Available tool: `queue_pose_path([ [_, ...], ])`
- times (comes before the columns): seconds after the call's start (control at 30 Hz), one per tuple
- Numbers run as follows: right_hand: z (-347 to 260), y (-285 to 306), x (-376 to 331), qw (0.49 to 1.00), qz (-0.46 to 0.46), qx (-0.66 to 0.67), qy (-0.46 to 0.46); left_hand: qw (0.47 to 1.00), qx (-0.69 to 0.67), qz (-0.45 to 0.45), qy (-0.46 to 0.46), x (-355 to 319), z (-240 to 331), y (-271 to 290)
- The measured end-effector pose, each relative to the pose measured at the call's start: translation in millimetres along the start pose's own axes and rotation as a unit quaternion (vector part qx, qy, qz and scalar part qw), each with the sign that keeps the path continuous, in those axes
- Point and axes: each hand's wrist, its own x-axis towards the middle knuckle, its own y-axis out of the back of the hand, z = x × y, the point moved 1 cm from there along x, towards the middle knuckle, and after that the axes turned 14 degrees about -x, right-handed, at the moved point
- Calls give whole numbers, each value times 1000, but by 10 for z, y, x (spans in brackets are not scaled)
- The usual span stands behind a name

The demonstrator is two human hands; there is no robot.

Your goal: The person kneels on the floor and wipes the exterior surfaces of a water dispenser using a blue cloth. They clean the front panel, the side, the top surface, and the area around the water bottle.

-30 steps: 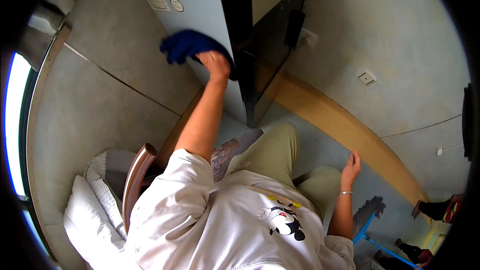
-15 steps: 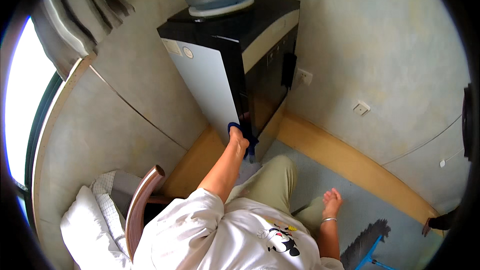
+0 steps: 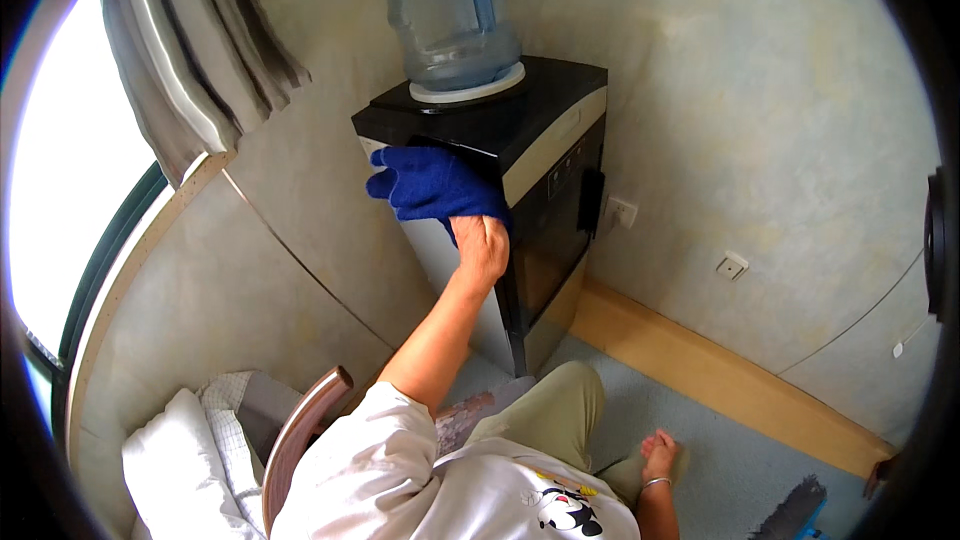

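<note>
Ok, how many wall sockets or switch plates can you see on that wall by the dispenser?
2. One white plate sits on the wall just right of the water dispenser, beside its dark front. The other plate is further right and slightly lower. More may be hidden behind the dispenser.

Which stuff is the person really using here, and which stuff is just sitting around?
In use:
left hand
blue cloth
water dispenser

Just sitting around:
water bottle
curtain
wooden chair
white pillow
wall socket
right hand, hanging free
</note>
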Motion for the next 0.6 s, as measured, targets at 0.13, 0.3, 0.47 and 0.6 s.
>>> queue_pose_path([
  [0.13,-59,-75,-29,1000,-18,-10,-3,989,127,-26,-76,409,-153,199],
  [0.3,-43,-81,-13,999,-18,17,-29,961,264,-46,-74,1163,-447,570],
  [0.47,-80,-173,-43,999,-30,-16,-5,953,296,-55,41,1418,-265,783],
  [0.6,-114,-240,-97,996,-42,-71,28,939,314,-108,-93,1199,70,600],
])
